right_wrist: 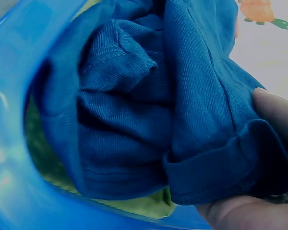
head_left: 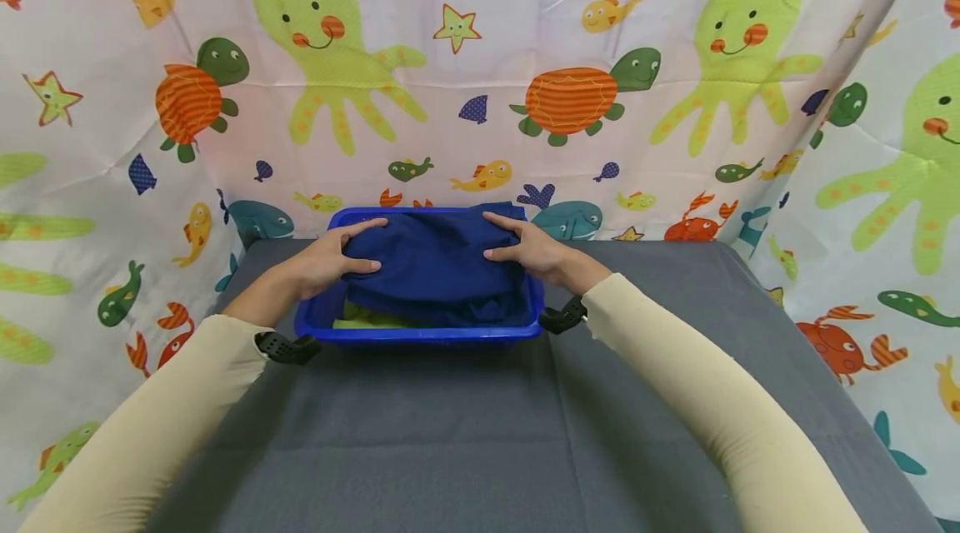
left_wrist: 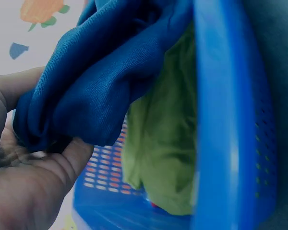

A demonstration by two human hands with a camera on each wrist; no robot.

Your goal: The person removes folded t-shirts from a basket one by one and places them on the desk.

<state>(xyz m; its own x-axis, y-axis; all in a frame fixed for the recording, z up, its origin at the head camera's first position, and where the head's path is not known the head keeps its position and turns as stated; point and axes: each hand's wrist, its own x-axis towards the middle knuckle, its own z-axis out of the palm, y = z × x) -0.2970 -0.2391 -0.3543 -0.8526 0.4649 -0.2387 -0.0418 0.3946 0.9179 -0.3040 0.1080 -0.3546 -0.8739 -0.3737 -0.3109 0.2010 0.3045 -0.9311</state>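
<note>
A folded dark blue garment (head_left: 435, 262), with stitched seams and a turned hem, lies over the blue plastic basket (head_left: 420, 336). My left hand (head_left: 324, 260) grips its left side between thumb and fingers. On the opposite side, my right hand (head_left: 542, 251) pinches the hemmed edge, thumb and fingers on either face of the fabric. Beneath the garment, a yellow-green cloth (left_wrist: 163, 139) rests inside the basket. The left wrist view shows the basket's slotted wall, and a small bit of red peeks out below the green cloth.
The basket stands at the back of a table with a grey cover (head_left: 450, 433). Right behind it hangs a white curtain (head_left: 465, 158) printed with sea animals, which also encloses the left and right sides. Black bands (head_left: 285, 347) circle both wrists.
</note>
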